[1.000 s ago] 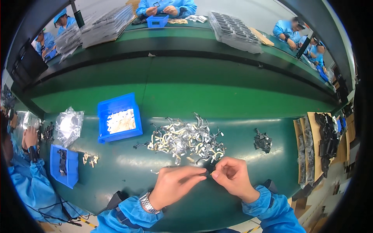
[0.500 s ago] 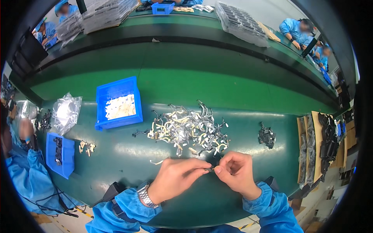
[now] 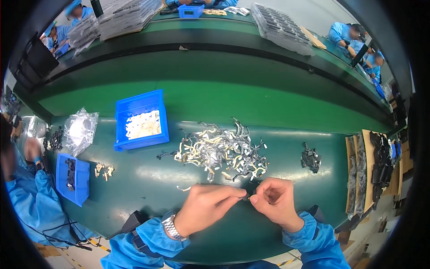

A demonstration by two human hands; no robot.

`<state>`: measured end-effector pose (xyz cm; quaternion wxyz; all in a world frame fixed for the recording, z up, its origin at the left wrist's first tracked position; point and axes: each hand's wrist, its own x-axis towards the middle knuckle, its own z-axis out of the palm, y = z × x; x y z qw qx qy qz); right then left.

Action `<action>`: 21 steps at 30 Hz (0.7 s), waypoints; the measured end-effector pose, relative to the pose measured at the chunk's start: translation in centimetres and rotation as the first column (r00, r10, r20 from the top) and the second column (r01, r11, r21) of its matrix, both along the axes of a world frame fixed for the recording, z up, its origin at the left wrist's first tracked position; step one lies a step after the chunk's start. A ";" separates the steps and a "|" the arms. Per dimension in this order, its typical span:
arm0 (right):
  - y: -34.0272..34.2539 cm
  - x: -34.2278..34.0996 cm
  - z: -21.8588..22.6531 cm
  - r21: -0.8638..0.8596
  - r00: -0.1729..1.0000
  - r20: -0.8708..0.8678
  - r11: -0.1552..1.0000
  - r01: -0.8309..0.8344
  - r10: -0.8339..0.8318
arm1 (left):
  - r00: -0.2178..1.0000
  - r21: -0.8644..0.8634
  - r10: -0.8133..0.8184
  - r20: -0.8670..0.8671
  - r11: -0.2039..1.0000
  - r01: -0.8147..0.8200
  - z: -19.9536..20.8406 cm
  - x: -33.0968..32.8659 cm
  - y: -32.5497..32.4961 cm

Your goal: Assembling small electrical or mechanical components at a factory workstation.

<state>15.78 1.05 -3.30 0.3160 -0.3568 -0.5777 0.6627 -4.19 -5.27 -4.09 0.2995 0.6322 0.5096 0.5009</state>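
Note:
My left hand (image 3: 208, 206) pinches a small dark part (image 3: 246, 197) between thumb and forefinger, low over the green table. From the other side, my right hand (image 3: 277, 202) closes thumb and forefinger at the same part. Fingertips cover most of it, so its exact kind cannot be made out. Just beyond my hands lies a heap of short cable pieces (image 3: 219, 150), black, white and cream with small connectors. One loose pale cable piece (image 3: 183, 188) rests beside my left hand.
A blue bin (image 3: 121, 146) holds cream pieces; a smaller blue bin (image 3: 80, 193) holds black parts. Cream bits (image 3: 104, 171), a clear plastic bag (image 3: 80, 132) and a black pile (image 3: 311, 158) lie around. Cardboard-divided black parts (image 3: 363, 172) stand right. A co-worker's arm (image 3: 33, 193) is at left.
The whole view has shifted slightly, so the table's contents appear a little further right. My hands stay together at the small dark part, with only slight finger movement.

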 end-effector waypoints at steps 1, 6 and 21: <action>0.0 0.0 -0.1 -0.006 1.000 -0.002 1.000 -0.001 0.001 | 1.000 0.010 0.004 -0.012 1.000 -0.004 -0.1 0.0 -0.1; -0.1 -0.1 0.0 0.000 1.000 0.014 1.000 -0.001 0.001 | 1.000 0.042 0.007 -0.029 0.999 -0.006 0.0 0.0 0.1; -0.1 -0.1 -0.1 0.025 0.999 0.033 1.000 -0.001 0.000 | 0.998 0.086 -0.007 -0.070 0.996 0.013 -0.2 -0.2 0.2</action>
